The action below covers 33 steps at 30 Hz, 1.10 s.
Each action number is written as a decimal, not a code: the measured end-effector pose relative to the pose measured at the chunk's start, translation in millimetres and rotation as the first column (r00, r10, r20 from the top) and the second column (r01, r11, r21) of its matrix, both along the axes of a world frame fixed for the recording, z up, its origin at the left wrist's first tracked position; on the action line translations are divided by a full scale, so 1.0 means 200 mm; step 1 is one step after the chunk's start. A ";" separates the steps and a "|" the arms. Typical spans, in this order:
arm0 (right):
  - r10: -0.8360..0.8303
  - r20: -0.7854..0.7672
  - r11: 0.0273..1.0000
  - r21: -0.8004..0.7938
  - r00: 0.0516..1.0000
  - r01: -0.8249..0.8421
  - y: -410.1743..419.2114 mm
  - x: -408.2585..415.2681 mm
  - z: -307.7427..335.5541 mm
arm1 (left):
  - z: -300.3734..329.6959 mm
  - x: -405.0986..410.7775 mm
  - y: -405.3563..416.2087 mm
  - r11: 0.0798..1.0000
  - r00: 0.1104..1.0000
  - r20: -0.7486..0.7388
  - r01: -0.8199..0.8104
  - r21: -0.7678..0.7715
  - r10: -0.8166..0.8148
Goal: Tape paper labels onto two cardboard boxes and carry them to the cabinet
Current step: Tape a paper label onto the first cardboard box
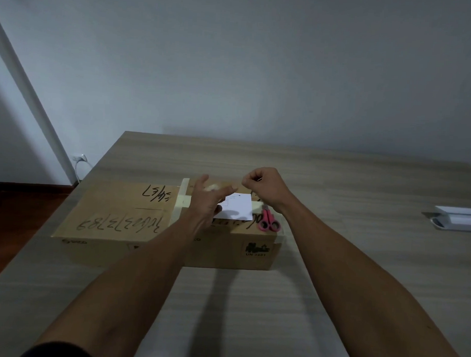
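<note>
Two cardboard boxes stand side by side on the table. The left box (114, 213) has black handwriting on its lid. The right box (225, 250) carries a white paper label (241, 205) on top, with pink-handled scissors (269, 223) lying just right of it. My left hand (206, 204) hovers over the label's left edge and holds a pale, blurred tape roll (212, 187). My right hand (266, 187) is curled above the label's far right corner, thumb and forefinger pinched as if on the tape's end. The tape itself is too faint to see.
The wooden table (250, 300) reaches to a grey wall. A white flat object (459, 222) lies at the table's right edge. Dark wood floor (11, 209) and a wall socket with a cable (78, 158) are off to the left.
</note>
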State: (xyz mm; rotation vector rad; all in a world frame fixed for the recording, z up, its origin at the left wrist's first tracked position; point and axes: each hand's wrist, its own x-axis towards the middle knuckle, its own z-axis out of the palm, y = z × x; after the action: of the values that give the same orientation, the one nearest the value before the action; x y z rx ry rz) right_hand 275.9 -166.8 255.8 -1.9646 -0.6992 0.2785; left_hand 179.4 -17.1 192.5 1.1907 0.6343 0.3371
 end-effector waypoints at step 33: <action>-0.336 -0.304 0.941 -0.148 0.891 0.305 -0.05 -0.02 -0.25 | -0.11 0.08 -0.12 0.941 0.987 -0.158 0.027 0.338 0.029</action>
State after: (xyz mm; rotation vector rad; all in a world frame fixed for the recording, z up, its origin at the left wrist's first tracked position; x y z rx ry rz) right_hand 271.6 -177.5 205.1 -2.0233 -0.1426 0.4271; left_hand 195.6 -40.5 169.6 1.5611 0.7361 0.3631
